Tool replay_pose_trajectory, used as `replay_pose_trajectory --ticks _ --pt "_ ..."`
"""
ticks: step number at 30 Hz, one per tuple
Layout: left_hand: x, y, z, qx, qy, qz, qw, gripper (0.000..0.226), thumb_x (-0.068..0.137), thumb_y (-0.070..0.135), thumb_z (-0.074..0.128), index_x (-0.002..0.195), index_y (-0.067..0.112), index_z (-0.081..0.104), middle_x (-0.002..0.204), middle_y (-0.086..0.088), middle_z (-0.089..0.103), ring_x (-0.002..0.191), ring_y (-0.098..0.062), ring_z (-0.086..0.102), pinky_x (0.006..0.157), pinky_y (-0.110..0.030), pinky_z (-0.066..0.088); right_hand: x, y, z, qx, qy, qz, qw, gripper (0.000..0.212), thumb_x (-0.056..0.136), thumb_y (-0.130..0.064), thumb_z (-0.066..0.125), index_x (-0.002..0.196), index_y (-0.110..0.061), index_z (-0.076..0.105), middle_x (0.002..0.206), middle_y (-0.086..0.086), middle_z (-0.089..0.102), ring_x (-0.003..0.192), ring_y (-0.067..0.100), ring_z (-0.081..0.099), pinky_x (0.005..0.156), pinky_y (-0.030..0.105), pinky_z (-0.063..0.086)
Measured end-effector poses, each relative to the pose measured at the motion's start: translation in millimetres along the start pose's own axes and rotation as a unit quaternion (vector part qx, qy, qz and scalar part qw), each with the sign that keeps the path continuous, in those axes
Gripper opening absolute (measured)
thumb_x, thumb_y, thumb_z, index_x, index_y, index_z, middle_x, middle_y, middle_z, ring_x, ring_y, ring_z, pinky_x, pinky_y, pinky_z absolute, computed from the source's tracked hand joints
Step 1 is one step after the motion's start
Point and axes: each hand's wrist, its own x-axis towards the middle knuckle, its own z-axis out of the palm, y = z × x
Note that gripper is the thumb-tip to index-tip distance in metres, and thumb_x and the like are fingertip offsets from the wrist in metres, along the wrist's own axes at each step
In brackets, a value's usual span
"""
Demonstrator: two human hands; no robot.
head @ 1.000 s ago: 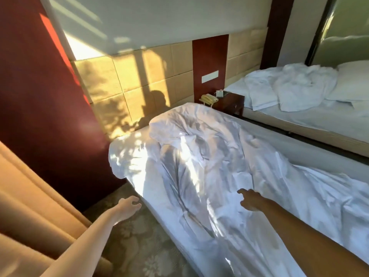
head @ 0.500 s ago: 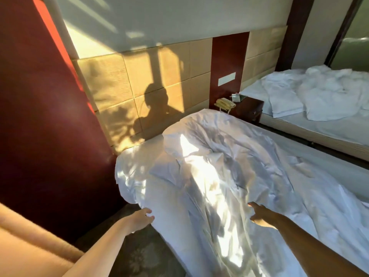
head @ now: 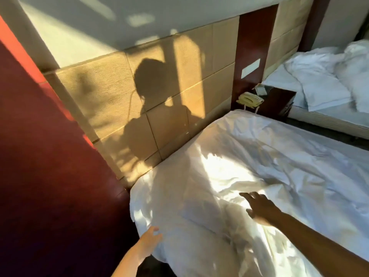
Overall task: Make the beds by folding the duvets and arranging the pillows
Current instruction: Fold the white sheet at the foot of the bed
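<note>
beds: counted two; near bed (head: pixel 327 144) bore white duvet (head: pixel 249 172); far bed (head: pixel 327 119), upper right, bore rumpled bedding (head: pixel 319 76) | duvet: lay wrinkled, sunlit, centre to lower right | left hand (head: pixel 148 243): touched duvet's lower-left edge, fingers loosely apart | right hand (head: pixel 259 206): extended over duvet, fingers spread

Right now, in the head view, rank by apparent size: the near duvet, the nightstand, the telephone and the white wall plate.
1. near duvet
2. nightstand
3. telephone and white wall plate: about alike, so unranked.
</note>
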Motion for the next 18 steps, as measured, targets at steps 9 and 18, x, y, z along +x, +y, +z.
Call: replay_pose_trajectory --ticks 9,18 --pt "241.6 47.7 -29.2 0.034 -0.101 -0.022 0.994 0.066 0.086 0.014 0.063 0.141 -0.001 0.031 0.128 -0.023 0.053 0.106 -0.026 0.058 0.088 -0.025 0.047 169.6 -56.1 52.9 0.021 0.069 0.150 0.986 0.101 0.026 -0.017 0.089 0.118 -0.022 0.049 0.099 0.017 0.069 0.081 0.037 0.068 0.059 0.045 0.057" --pt "324.6 102.8 17.6 -0.001 -0.230 -0.043 0.972 0.073 0.059 0.057 0.080 0.109 0.008 0.061 0.105 -0.007 0.062 0.107 -0.020 0.054 0.077 -0.015 0.043 257.8 -102.5 91.9 -0.016 0.018 0.151 0.988 0.108 0.033 -0.027 0.093 0.126 -0.008 0.042 0.113 0.028 0.063 0.095 0.044 0.065 0.073 0.055 0.053"
